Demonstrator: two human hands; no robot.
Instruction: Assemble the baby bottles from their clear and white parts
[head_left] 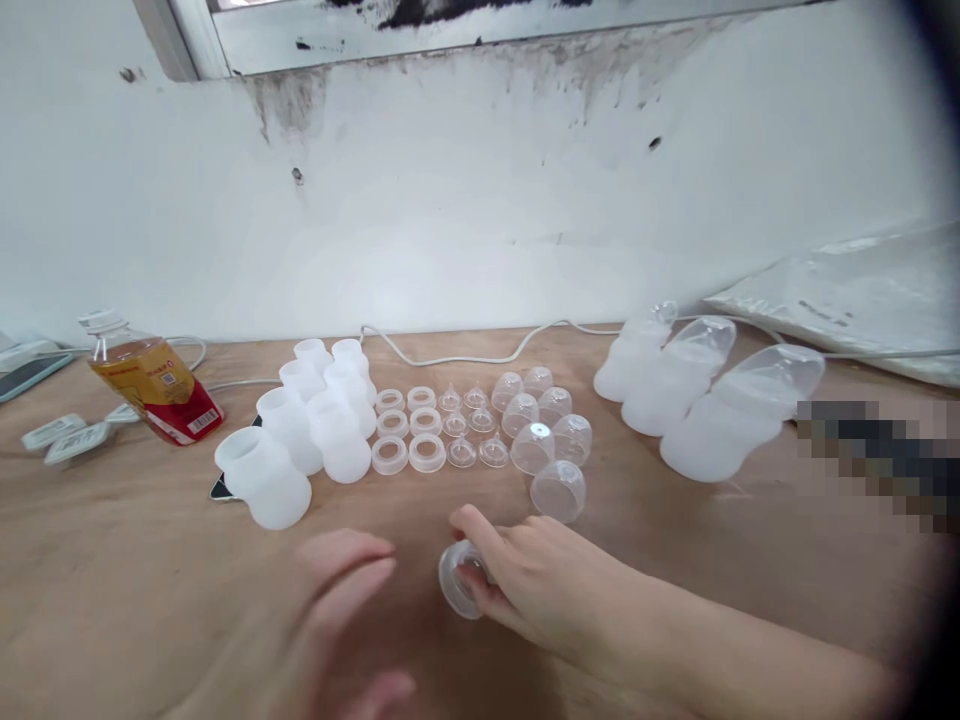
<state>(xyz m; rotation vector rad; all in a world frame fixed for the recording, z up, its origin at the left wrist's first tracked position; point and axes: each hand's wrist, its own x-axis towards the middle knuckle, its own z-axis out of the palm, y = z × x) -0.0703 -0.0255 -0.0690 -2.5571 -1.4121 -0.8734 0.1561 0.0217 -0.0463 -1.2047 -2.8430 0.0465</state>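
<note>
My right hand (525,575) pinches a translucent bottle collar ring (452,583) just above the table; its fingers hide part of it, and I cannot tell whether a nipple sits inside. Blurred by motion, my left hand (330,620) is to the left of the ring, thumb apart from the fingers and nothing between them. Beyond the hands are rows of collar rings (390,455), clear bottle nipples (462,452) and transparent dome caps (559,492). White, open-mouthed baby bottles (274,485) stand on the left. Three capped bottles (712,435) are at the right.
A drink bottle (161,385) with a red and yellow label stands at far left, near small white packets (79,440). A white cable (465,358) runs along the back of the wooden table (420,690). A plastic bag (862,295) lies at back right.
</note>
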